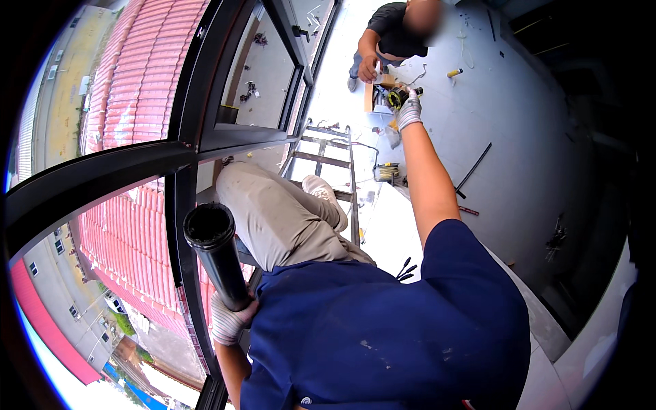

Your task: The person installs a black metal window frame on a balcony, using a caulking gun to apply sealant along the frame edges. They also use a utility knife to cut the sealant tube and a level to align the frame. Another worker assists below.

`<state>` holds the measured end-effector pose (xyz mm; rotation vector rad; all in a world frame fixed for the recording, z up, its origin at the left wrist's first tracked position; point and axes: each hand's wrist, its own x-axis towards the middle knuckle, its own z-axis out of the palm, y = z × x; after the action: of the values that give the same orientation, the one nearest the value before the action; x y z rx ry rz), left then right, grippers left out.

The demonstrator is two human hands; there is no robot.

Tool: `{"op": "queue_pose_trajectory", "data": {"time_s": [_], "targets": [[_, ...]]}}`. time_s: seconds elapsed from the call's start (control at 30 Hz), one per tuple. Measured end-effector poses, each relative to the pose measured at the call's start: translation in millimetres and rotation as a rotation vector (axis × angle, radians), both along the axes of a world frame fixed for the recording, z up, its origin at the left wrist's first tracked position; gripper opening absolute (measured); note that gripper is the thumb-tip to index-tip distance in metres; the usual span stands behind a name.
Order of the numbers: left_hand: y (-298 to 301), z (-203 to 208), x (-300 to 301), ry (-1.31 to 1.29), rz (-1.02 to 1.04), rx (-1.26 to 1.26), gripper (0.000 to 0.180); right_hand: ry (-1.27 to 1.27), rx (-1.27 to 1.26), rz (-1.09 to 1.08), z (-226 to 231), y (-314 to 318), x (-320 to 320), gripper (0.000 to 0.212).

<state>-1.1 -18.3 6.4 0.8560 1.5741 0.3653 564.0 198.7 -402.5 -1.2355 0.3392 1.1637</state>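
Black plastic cylindrical tube with an open, ribbed rim (227, 273) stood tilted at the person's left side, its mouth turned up toward the camera, close to the dark metal window frame (179, 160). The left hand (231, 318), in a white knit glove, was wrapped around the tube's lower end. The right arm reached well forward, and the right hand (409, 111), gloved likewise, was closed on a round yellow-green and black object (396, 98); most of its fingers were hidden, and the exact grip could not be told.

That object was just beside an open tan box with mixed contents (369, 99). On the box's far side, a co-worker in a dark shirt (391, 31) leaned in, one bare hand (369, 70) near the box; whether it held anything was unclear.

Below the box, in the view, stood a metal ladder (353, 181), with the person's beige-trousered leg (273, 212) and pale shoe (320, 188) beside it. Right of the ladder was a yellowish coil on a spool (387, 171). Farther right on the pale floor (509, 130) lay a small yellow cylinder (455, 72) and a thin black bar (476, 166). Pinkish-red roof tiles (147, 75) showed through the window.
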Motion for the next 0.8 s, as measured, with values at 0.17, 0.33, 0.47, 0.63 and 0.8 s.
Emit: {"op": "queue_pose_trajectory", "data": {"time_s": [0.17, 0.33, 0.47, 0.63, 0.8], "targets": [[0.1, 1.6, 1.6, 0.029, 0.008, -0.019, 0.045, -0.1, -0.009, -0.206, 16.0, 24.8, 17.8, 0.046], [-0.1, 3.7, 4.9, 0.007, 0.028, -0.022, 0.047, -0.093, -0.027, -0.159, 53.0, 39.2, 14.7, 0.043], [-2.3, -3.4, -1.9, -0.041, 0.034, -0.03, 0.047, -0.038, 0.083, -0.101, 53.4, 39.9, 20.8, 0.04], [-6.1, -9.0, -5.5, -0.02, 0.035, -0.022, 0.048, 0.039, 0.383, -0.09, 68.3, 43.9, 1.6, 0.04], [3.0, 1.3, 2.9, 0.028, -0.006, -0.022, 0.047, -0.014, 0.473, -0.116, 69.3, 47.8, 4.5, 0.039]]}}
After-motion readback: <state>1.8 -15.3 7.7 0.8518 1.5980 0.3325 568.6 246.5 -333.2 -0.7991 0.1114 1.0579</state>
